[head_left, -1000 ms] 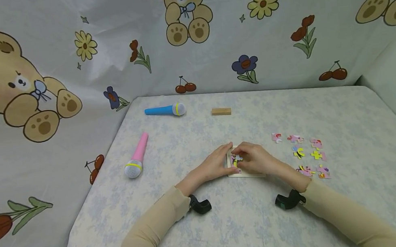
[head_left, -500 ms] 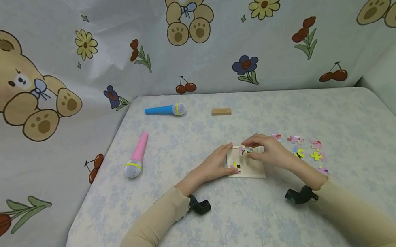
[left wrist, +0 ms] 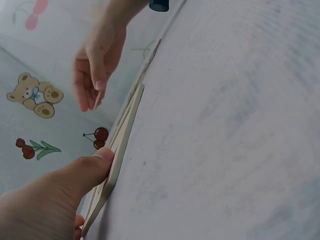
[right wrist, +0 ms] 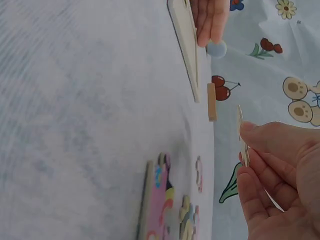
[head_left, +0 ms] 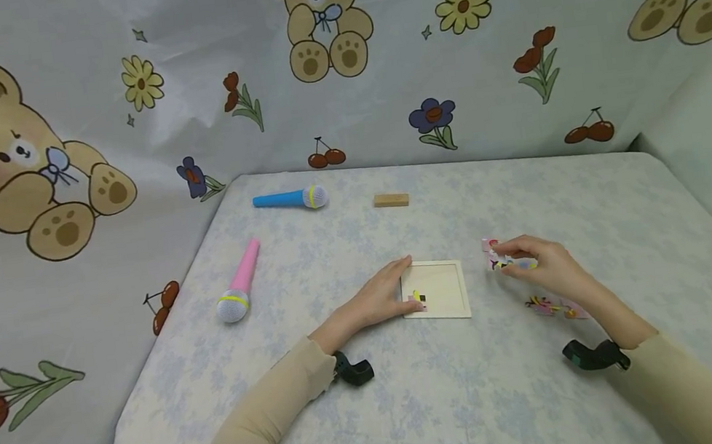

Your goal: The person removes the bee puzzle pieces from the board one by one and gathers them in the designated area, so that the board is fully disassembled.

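Observation:
My left hand [head_left: 374, 300] grips the left side of a shallow wooden puzzle tray [head_left: 447, 303], thumb on its near left corner and fingers along the far left edge. In that tray's lower left lies a pink, yellow and black jigsaw piece [head_left: 418, 297], partly under the thumb. To the right of the tray, my right hand [head_left: 548, 266] pinches another jigsaw piece [right wrist: 243, 142] between thumb and fingers, above the table. Loose jigsaw pieces [head_left: 542, 305] lie beneath and beside this hand, which hides several of them. One pink piece [head_left: 487, 244] shows just left of its fingertips.
A wooden block [head_left: 391, 200] lies toward the back of the cloth-covered table [head_left: 333, 254]. At the left are a blue toy microphone [head_left: 287, 200] and a pink one [head_left: 244, 279]. A bear-print curtain [head_left: 182, 88] hangs behind and to the left.
The right hand has lifted the jigsaw piece out of the tray's left side and carried it right, over toward the loose pieces. The left hand has kept its hold on the tray.

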`<state>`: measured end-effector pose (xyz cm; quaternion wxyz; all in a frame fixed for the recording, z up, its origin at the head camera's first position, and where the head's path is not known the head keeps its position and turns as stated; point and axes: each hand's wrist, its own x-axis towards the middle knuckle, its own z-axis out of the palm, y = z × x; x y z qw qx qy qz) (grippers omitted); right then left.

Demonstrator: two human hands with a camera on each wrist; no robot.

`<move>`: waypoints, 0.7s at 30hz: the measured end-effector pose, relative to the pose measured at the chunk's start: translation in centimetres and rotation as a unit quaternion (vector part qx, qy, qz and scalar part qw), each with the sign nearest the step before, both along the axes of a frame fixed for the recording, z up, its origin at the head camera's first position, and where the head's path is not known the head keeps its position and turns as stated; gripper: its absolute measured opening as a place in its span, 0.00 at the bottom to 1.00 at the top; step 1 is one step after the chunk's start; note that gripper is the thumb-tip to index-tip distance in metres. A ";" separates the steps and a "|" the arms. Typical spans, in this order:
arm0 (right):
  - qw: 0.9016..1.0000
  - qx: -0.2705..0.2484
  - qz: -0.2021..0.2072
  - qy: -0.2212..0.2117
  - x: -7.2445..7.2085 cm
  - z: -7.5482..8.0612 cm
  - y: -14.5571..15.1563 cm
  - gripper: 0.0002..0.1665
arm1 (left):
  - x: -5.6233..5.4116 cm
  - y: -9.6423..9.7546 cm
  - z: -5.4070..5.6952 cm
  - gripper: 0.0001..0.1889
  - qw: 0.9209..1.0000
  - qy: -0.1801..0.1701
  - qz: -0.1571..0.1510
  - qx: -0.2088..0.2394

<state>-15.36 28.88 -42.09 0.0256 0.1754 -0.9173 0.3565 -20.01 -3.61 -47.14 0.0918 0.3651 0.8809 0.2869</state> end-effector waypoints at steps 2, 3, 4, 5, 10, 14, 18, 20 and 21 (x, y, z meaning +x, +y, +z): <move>1.000 0.004 -0.008 -0.020 0.3 -0.3 0.2 0.21 | 0.1 -0.1 -0.1 0.50 1.000 0.002 0.000 -0.004; 0.999 0.005 -0.011 -0.029 0.3 -0.5 0.3 0.21 | 0.1 -0.2 -0.1 0.50 1.000 0.002 -0.001 -0.005; 0.999 0.007 -0.013 -0.034 0.4 -0.7 0.3 0.21 | 0.1 -0.2 -0.1 0.50 1.000 0.001 -0.002 -0.005; 0.999 0.010 -0.014 -0.037 0.4 -0.8 0.3 0.21 | 0.2 -0.3 -0.2 0.50 1.000 0.002 -0.003 -0.007; 0.999 0.031 -0.005 -0.022 -0.3 -1.1 0.2 0.21 | -0.1 -0.3 -0.2 0.49 1.000 0.000 -0.004 -0.003; 0.999 0.043 0.008 -0.015 -0.9 -1.2 0.2 0.21 | -0.4 -0.3 -0.1 0.48 1.000 -0.003 -0.008 0.000; 0.998 0.059 0.018 -0.006 -1.1 -1.8 0.4 0.22 | -0.4 -0.4 -0.1 0.49 1.000 -0.015 -0.012 0.007; 0.998 0.063 0.023 -0.015 -1.0 -2.0 0.5 0.22 | -0.3 -0.4 -0.1 0.50 1.000 -0.022 -0.013 0.006; 0.997 0.063 0.024 -0.025 -1.0 -1.9 0.5 0.22 | -0.2 -0.4 -0.1 0.50 1.000 -0.024 -0.013 0.005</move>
